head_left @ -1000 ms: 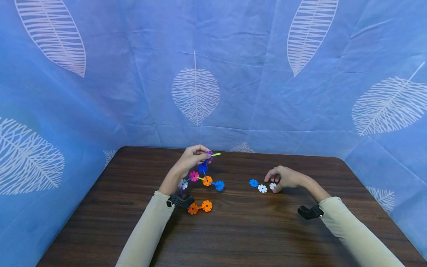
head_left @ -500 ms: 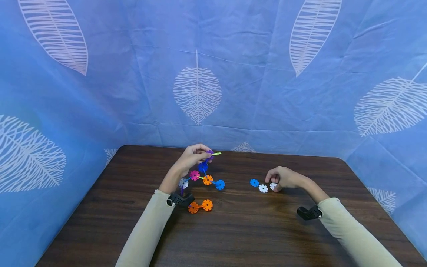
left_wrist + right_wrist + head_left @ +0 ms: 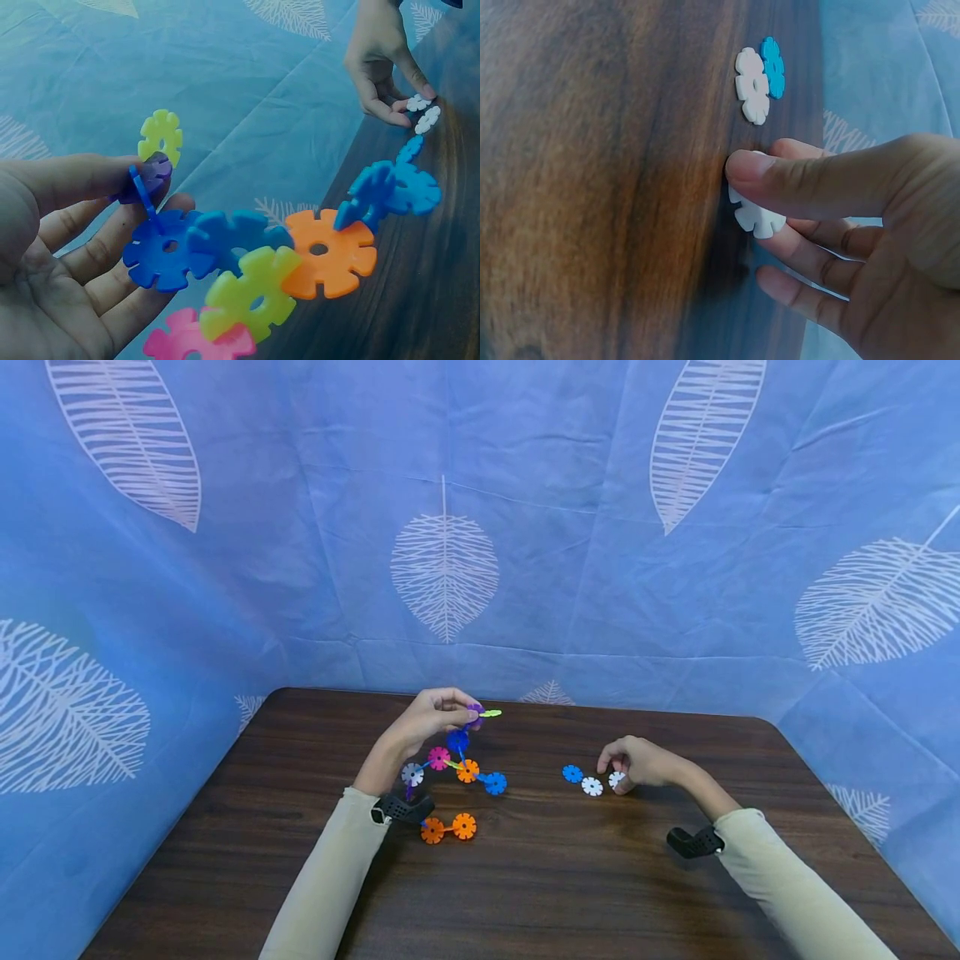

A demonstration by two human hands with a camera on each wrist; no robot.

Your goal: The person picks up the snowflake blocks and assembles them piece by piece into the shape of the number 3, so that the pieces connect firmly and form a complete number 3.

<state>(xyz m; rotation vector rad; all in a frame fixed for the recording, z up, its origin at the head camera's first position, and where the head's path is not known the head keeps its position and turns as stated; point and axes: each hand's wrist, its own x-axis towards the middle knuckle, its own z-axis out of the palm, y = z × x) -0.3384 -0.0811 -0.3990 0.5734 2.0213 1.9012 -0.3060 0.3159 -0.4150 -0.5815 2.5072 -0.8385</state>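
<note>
My left hand (image 3: 429, 722) pinches a purple notched plastic flower disc (image 3: 155, 176) between thumb and fingers. A yellow-green disc (image 3: 156, 135) is slotted to that purple one. Below it runs a linked chain with a dark blue disc (image 3: 161, 262), an orange disc (image 3: 330, 259), a pink disc (image 3: 438, 758) and other blue discs. Over at the right, my right hand (image 3: 643, 762) pinches a white flower disc (image 3: 760, 219), with the thumb covering part of it. Close by lie a loose white disc (image 3: 592, 787) and a loose blue disc (image 3: 572, 773).
Nearer the left wrist, linked orange discs (image 3: 464, 827) lie on the dark wooden table (image 3: 570, 885). A pale grey disc (image 3: 412, 774) belongs to the chain beside the left forearm. Behind the table's far edge hangs a blue leaf-patterned cloth (image 3: 525, 568).
Both hands keep nearly the same place and hold. The chain's purple and yellow-green end has shifted slightly in the left fingers; the white disc under the right fingers shows slightly differently.
</note>
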